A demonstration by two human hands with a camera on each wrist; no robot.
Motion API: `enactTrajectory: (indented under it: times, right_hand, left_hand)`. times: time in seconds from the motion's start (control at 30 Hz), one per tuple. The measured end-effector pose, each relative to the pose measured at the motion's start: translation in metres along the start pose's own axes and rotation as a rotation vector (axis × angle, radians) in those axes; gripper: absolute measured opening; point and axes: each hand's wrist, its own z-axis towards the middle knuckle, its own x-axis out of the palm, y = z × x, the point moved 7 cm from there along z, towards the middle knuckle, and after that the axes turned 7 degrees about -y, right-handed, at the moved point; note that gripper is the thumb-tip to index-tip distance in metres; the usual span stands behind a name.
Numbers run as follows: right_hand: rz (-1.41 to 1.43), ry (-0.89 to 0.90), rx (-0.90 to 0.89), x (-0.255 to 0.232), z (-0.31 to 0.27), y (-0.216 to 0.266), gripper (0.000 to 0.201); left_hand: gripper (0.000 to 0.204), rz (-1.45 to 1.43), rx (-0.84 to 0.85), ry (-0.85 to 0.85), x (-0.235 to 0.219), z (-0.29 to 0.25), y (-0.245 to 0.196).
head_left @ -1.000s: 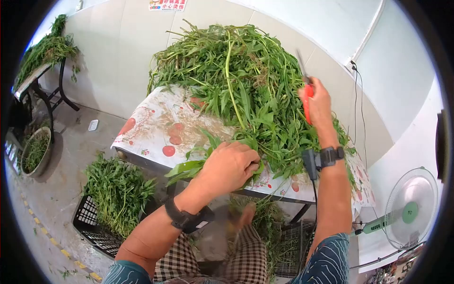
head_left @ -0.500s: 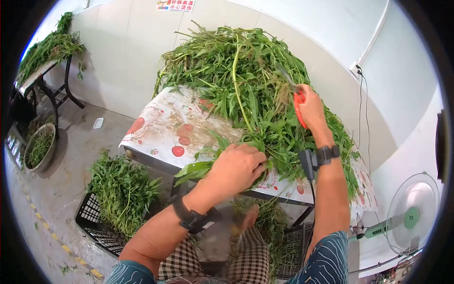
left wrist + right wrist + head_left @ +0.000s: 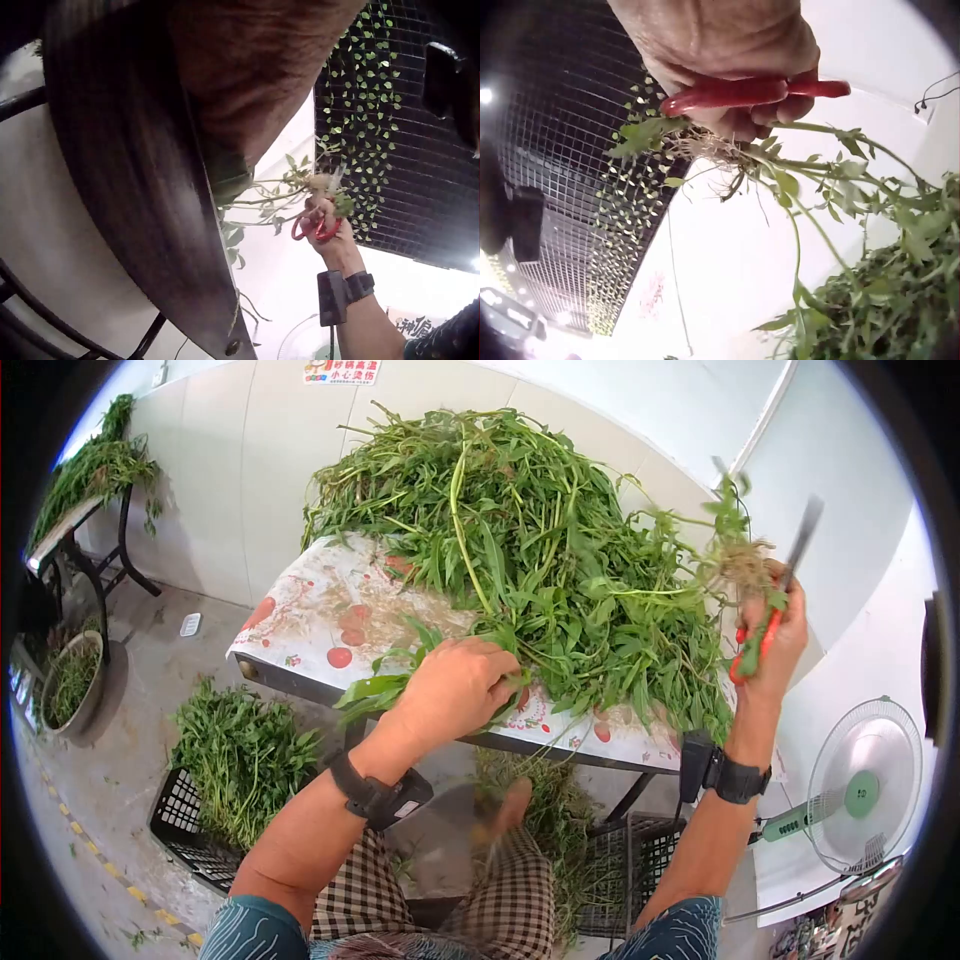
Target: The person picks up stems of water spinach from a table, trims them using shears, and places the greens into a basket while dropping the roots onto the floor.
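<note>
A large heap of leafy green stems (image 3: 540, 530) covers much of the table with the cherry-patterned cloth (image 3: 330, 622). My left hand (image 3: 455, 685) rests at the near edge of the cloth, fingers curled round a small bunch of leaves (image 3: 372, 692). To the right of the heap, my raised right hand (image 3: 778, 630) holds red-handled scissors (image 3: 762, 645), blade pointing up. The same hand grips the rooty end of some stems (image 3: 745, 565), which trail left to the heap. In the right wrist view, pale roots (image 3: 709, 148) show under the fingers beside the red handle (image 3: 731, 94).
Black crates stand below the table, one at left (image 3: 182, 815) with greens (image 3: 245, 760), another at right (image 3: 640, 855). A fan (image 3: 862, 792) stands at far right. At left are a side table piled with greens (image 3: 95, 480) and a round tub (image 3: 75, 685).
My right hand has moved right, away from the heap, and now has rooted stems along with the scissors. My left hand stays at the table edge with its leaves.
</note>
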Motion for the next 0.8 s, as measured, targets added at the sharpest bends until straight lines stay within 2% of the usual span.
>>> enactTrajectory:
  times: [0.07, 0.17, 0.2, 0.3, 0.4, 0.5, 0.6, 0.7, 0.73, 0.8]
  right_hand:
    - [0.121, -0.098, -0.018, -0.01, 0.004, 0.011, 0.031]
    - [-0.064, -0.1, 0.145, -0.013, 0.013, 0.007, 0.027]
    - [0.168, 0.06, 0.044, 0.005, 0.015, 0.002, 0.028]
    - [0.38, 0.256, 0.343, 0.036, -0.006, -0.012, 0.026]
    - [0.166, 0.284, 0.344, 0.07, -0.039, -0.013, 0.029]
    - [0.196, 0.421, 0.344, 0.098, -0.063, -0.026, 0.032]
    - [0.287, 0.446, 0.401, 0.114, -0.078, -0.032, 0.035]
    - [0.31, 0.378, 0.336, 0.123, -0.094, -0.022, 0.041]
    - [0.259, 0.379, 0.3, 0.125, -0.101, -0.019, 0.04]
    - [0.172, 0.418, 0.274, 0.134, -0.12, -0.015, 0.038]
  left_hand:
    - [0.012, 0.001, 0.015, 0.001, 0.001, 0.001, 0.001]
    - [0.012, -0.015, 0.017, 0.007, 0.003, 0.0, 0.003]
    - [0.012, -0.025, 0.018, 0.005, 0.003, 0.0, 0.002]
    - [0.012, -0.038, 0.021, -0.002, -0.002, 0.001, -0.002]
    - [0.011, -0.043, 0.03, 0.005, -0.001, 0.0, 0.0]
    - [0.013, -0.084, 0.028, -0.119, -0.012, 0.001, -0.001]
    - [0.019, -0.352, -0.267, -0.123, -0.017, 0.003, 0.02]
    - [0.034, -0.55, -0.338, -0.159, -0.025, 0.009, 0.023]
    - [0.042, -0.749, -0.42, -0.119, -0.025, 0.012, 0.021]
    - [0.044, -0.994, -0.633, -0.189, -0.018, 0.017, 0.01]
